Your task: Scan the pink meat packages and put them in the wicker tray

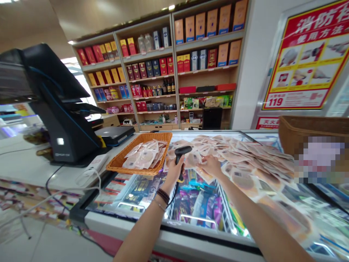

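My left hand [175, 170] is wrapped round the grip of a black handheld barcode scanner [183, 149], its head tilted toward the right. Just right of it, my right hand [211, 165] pinches the edge of a flat clear packet [194, 159] with a pale round item and a dark printed label. Many similar packets [253, 154] lie spread and overlapping on the glass freezer top, behind and to the right of my hands. Left of the scanner, an orange wicker basket [114, 165] holds a heap of these packets.
A black point-of-sale terminal [65, 120] and a flat scale [114, 134] stand on the left counter, with a white cable [99, 180] hanging nearby. At right is a brown basket [286, 136]. Frozen goods [199, 202] show through the glass. Shelves of boxes [200, 60] line the back.
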### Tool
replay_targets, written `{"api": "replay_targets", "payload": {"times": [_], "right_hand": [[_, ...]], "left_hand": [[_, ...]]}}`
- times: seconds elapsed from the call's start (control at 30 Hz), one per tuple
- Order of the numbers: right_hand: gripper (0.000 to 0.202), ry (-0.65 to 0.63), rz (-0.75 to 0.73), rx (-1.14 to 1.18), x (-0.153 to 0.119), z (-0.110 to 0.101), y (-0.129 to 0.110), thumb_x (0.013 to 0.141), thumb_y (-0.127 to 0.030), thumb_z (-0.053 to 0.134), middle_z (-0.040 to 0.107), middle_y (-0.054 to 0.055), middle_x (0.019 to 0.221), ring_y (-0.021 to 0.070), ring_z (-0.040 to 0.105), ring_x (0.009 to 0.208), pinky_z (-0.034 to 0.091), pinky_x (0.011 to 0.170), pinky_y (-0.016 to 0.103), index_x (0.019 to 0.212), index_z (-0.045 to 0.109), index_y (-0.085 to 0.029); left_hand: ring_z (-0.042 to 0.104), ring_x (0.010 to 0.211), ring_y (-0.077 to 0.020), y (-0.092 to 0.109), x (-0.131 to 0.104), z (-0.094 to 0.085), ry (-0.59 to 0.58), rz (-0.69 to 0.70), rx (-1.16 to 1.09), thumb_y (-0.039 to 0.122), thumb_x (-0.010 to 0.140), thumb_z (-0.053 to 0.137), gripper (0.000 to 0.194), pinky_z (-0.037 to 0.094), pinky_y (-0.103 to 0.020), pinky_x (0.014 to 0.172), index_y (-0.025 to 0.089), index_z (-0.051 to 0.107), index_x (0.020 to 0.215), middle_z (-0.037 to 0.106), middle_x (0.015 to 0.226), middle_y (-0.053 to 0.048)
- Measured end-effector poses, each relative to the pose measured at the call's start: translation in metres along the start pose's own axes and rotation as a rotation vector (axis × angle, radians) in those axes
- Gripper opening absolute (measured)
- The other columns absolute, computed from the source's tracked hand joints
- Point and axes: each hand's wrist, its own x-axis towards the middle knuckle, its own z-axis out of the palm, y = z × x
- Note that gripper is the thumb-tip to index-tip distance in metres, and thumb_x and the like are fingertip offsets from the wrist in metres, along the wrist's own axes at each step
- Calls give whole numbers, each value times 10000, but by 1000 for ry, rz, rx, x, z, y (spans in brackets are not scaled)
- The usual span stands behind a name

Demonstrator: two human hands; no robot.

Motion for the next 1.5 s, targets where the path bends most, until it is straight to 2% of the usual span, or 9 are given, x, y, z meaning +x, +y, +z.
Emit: {"api": "replay_targets", "payload": {"times": [0.07, 0.2, 0.33, 0.5, 0.63, 1.03, 1.2, 1.33, 1.5], "right_hand": [[294, 76, -14, 74, 0, 5, 3, 776, -494, 904, 814, 122, 1081, 378, 737, 1109, 545, 951, 465, 724, 732, -262], [304, 225, 5, 329, 0, 10, 8, 891, -565, 698, 802, 77, 880, 314, 749, 958, 549, 883, 420, 779, 653, -286], [366, 275, 81, 495, -1, 6, 10, 885, -658, 620, 768, 58, 799, 302, 747, 847, 540, 812, 400, 806, 546, -308], [463, 307, 88, 532, -4, 2, 7, 844, -766, 614, 760, 63, 788, 316, 751, 846, 546, 816, 417, 821, 535, -311], [526, 337, 95, 554, -7, 0, 3, 815, -836, 580, 768, 73, 814, 320, 760, 855, 561, 839, 435, 814, 525, -313], [554, 370, 86, 532, -12, -3, -1, 845, -855, 563, 772, 80, 824, 317, 753, 879, 559, 808, 417, 835, 571, -302], [543, 368, 111, 521, -12, -8, -5, 814, -845, 561, 774, 92, 831, 331, 759, 878, 572, 846, 451, 836, 568, -302], [558, 360, 142, 555, -9, -13, -5, 740, -863, 617, 785, 107, 815, 355, 775, 853, 590, 844, 478, 805, 567, -311], [584, 410, 174, 689, 9, -6, -6, 642, -877, 688, 784, 111, 730, 380, 773, 771, 590, 771, 497, 778, 591, -318]], "left_hand": [[478, 391, -82, 1, 0, -2, 18, 10, -23, 883, 688, 825, 729, 410, -222, 403, 231, 549, 858, 550, 561, 79], [481, 386, -89, 0, 0, -2, 3, 39, -4, 878, 705, 818, 716, 380, -222, 390, 233, 545, 856, 542, 557, 78], [466, 388, -86, 2, -3, 2, -62, 72, 8, 879, 741, 793, 702, 371, -224, 397, 239, 514, 811, 532, 554, 70], [442, 382, -78, 10, -8, 6, -158, 84, 27, 865, 753, 790, 688, 355, -229, 409, 238, 512, 809, 525, 551, 70], [434, 384, -76, 13, -11, 7, -191, 104, 53, 827, 796, 773, 644, 355, -229, 424, 235, 522, 827, 510, 540, 79], [436, 406, -80, 10, -12, 9, -223, 81, 65, 777, 794, 789, 599, 375, -231, 431, 230, 549, 854, 517, 555, 83], [425, 405, -75, 10, -13, 9, -198, 112, 53, 803, 792, 782, 623, 360, -224, 431, 233, 535, 835, 516, 554, 80], [431, 402, -81, 13, -10, 7, -129, 127, 27, 853, 784, 766, 662, 375, -228, 433, 232, 554, 860, 519, 551, 78], [442, 409, -85, 32, -2, -10, -37, 160, -17, 897, 776, 749, 694, 389, -228, 428, 252, 500, 841, 519, 570, 75]]}}
